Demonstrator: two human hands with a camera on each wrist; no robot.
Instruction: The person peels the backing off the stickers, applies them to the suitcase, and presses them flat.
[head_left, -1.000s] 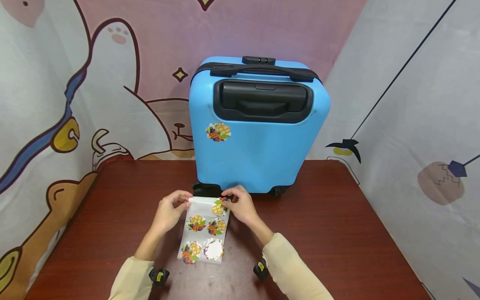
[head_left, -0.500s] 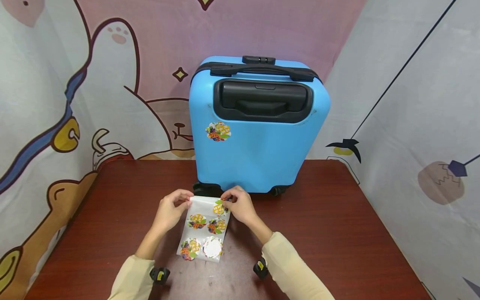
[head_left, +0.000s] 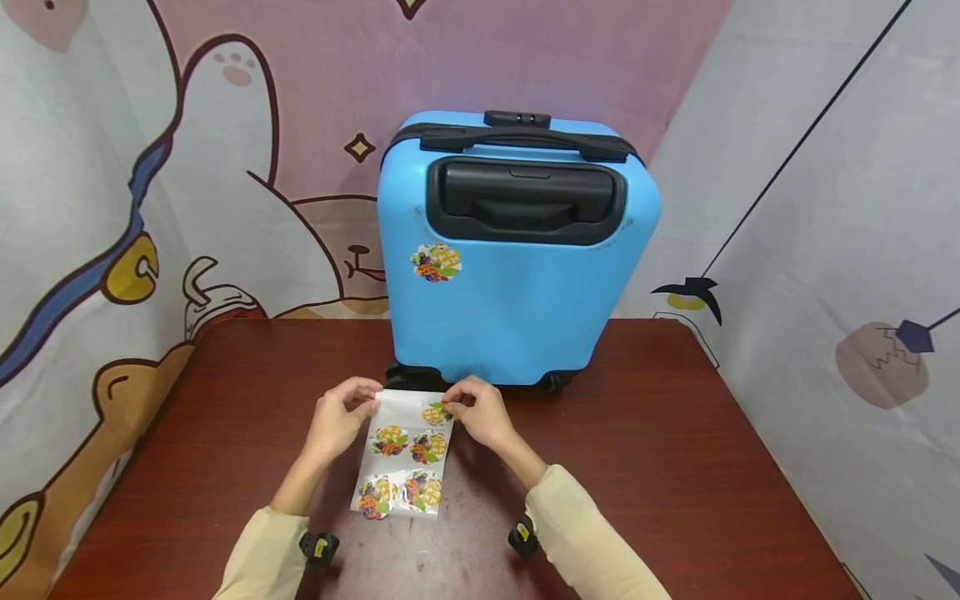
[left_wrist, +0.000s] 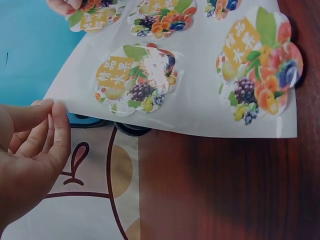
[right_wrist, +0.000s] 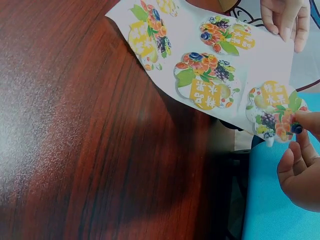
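Left hand (head_left: 335, 419) has the far left corner of the fruit-sticker sheet (head_left: 401, 464), thumb and fingers closed in a pinch! Right hand (head_left: 483, 414) pinches the far right corner, thumb on a scalloped sticker (right_wrist: 267, 102). The sheet's over the brown table (head_left: 660, 467), just nearside of the upright blue suitcase (head_left: 517, 308), which wears one fruit decal (head_left: 437, 262) on its left.

One red-brown table (head_left: 675, 467) on my feed, below the fingers (head_left: 358, 387). Beyond them, I log one cartoon-printed backdrop (head_left: 525, 58).
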